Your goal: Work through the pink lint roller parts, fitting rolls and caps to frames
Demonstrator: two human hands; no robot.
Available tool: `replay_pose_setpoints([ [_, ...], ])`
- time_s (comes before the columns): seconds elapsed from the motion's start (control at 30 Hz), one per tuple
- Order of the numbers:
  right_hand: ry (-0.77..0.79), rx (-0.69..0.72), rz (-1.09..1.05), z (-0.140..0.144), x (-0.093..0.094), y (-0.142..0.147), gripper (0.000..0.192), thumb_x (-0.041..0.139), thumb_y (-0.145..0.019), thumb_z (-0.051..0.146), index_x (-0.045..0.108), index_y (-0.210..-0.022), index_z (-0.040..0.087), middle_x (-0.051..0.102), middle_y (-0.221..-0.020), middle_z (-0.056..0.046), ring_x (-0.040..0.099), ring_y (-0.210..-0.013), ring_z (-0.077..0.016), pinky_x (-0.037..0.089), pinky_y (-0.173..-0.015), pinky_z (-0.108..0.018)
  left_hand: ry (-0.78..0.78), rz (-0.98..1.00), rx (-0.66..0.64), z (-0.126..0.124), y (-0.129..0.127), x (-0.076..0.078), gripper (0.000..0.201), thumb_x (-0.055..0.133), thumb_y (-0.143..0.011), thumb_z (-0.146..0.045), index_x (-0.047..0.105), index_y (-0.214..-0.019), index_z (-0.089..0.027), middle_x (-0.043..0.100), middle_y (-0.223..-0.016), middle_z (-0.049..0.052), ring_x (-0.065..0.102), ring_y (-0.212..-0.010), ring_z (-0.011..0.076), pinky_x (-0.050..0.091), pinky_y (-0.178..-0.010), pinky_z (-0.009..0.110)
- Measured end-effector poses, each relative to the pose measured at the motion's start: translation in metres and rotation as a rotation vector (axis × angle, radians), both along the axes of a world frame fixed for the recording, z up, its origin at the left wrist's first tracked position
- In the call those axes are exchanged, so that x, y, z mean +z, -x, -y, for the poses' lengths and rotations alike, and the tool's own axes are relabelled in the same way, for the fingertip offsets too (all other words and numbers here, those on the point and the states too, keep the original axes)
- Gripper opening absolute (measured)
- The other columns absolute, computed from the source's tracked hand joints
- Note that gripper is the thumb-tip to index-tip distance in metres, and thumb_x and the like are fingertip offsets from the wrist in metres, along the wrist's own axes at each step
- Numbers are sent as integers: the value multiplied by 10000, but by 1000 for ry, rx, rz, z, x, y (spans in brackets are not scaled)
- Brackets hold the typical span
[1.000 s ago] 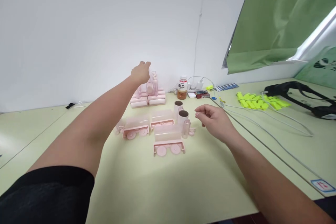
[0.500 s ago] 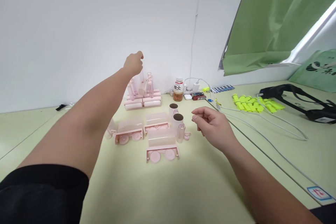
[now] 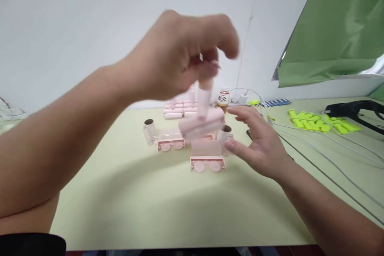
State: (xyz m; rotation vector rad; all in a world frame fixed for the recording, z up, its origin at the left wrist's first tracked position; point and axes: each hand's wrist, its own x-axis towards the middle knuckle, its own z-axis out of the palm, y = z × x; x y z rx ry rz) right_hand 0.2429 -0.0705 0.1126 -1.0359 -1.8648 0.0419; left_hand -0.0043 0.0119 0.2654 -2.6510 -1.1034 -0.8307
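Observation:
My left hand [image 3: 186,54], smeared by motion, is raised above the table with its fingers closed round the upper end of a pink lint roller [image 3: 202,122]. The roller's handle points down and its wide head hangs lowest, tilted. To its right, my right hand [image 3: 261,142] is open, thumb and fingers apart, with the head near the gap. Below lie pink roller housings [image 3: 207,164] with round discs and translucent covers. White rolls with dark hollow ends [image 3: 149,131] stand beside them. More pink lint rollers [image 3: 173,113] stand in a group against the wall.
A labelled bottle [image 3: 223,98] stands by the wall near white cables and plugs [image 3: 243,98]. Yellow-green pieces [image 3: 322,123] lie to the right, beside a black device [image 3: 360,114]. A green cloth [image 3: 327,36] hangs above.
My left hand has come back from the far group, towards me and to the right, with a lint roller in it. My right hand has opened wider. The view has shifted.

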Motion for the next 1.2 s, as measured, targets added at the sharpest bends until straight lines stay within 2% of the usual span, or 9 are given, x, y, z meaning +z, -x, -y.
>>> replay_pose_setpoints([
  [0.13, 430, 335, 149, 14, 11, 33, 279, 721, -797, 417, 689, -1024, 257, 702, -976, -46, 668, -860, -244, 553, -717, -345, 165, -72, -431, 76, -28, -21, 325, 422, -904, -386, 675, -1059, -253, 663, -979, -87, 679, -1041, 234, 499, -659, 277],
  [0.2, 575, 395, 135, 17, 6, 46, 172, 674, -841, 392, 704, -922, 243, 701, -838, -32, 666, -739, -209, 542, -633, -312, 263, 7, -414, 88, -30, -31, 229, 547, -869, -385, 683, -1012, -268, 669, -978, -97, 692, -1002, 201, 534, -693, 272],
  [0.33, 399, 270, -86, 11, -10, 51, 187, 659, -835, 406, 724, -872, 234, 676, -818, -51, 653, -782, -232, 527, -700, -353, 190, 411, -301, 72, -3, -63, 335, 693, -816, -434, 639, -1074, -229, 651, -1059, -2, 684, -954, 182, 568, -744, 295],
  [0.43, 288, 170, -344, 2, -21, 45, 284, 619, -853, 499, 728, -872, 237, 677, -843, -67, 649, -810, -255, 513, -756, -392, 155, 749, -218, 55, 18, -110, 322, 523, -939, -489, 566, -1077, -202, 637, -1015, 49, 648, -857, 150, 558, -712, 288],
  [0.63, 325, 233, -664, 3, -43, 52, 405, 651, -806, 609, 709, -933, 229, 692, -930, -81, 650, -905, -290, 526, -748, -399, 774, 692, -489, 66, -5, -195, 675, 703, -804, -518, 402, -1316, -199, 603, -1217, 141, 614, -1059, 251, 537, -825, 367],
  [0.73, 347, 301, -690, 7, -44, 52, 387, 703, -783, 574, 718, -922, 213, 685, -886, -69, 644, -800, -245, 525, -674, -358, 871, 705, -518, 71, -12, -199, 618, 752, -775, -398, 458, -1276, -190, 608, -1232, 141, 606, -1087, 276, 513, -862, 387],
  [0.87, 219, 354, -948, 1, -33, 33, 272, 733, -794, 472, 678, -796, 206, 564, -619, 10, 471, -487, -139, 379, -428, -274, 889, 722, -368, 53, 21, -185, 650, 748, -739, -472, 462, -1245, -181, 609, -1186, 126, 621, -1014, 262, 512, -800, 369],
  [1.03, 162, 212, -1096, -17, -32, 15, 290, 764, -779, 422, 590, -696, 205, 454, -590, 45, 416, -517, -121, 374, -476, -268, 686, 113, 90, 30, 71, -178, 531, 665, -794, -470, 520, -1243, -223, 599, -1208, 79, 587, -1035, 271, 473, -822, 375],
  [1.2, 233, 188, -970, -19, -38, 16, 297, 744, -777, 456, 607, -684, 210, 439, -561, 35, 390, -491, -124, 317, -441, -276, 582, -238, 150, 29, 67, -187, 536, 605, -821, -395, 541, -1337, -267, 596, -1226, 70, 605, -1036, 282, 465, -784, 352],
])
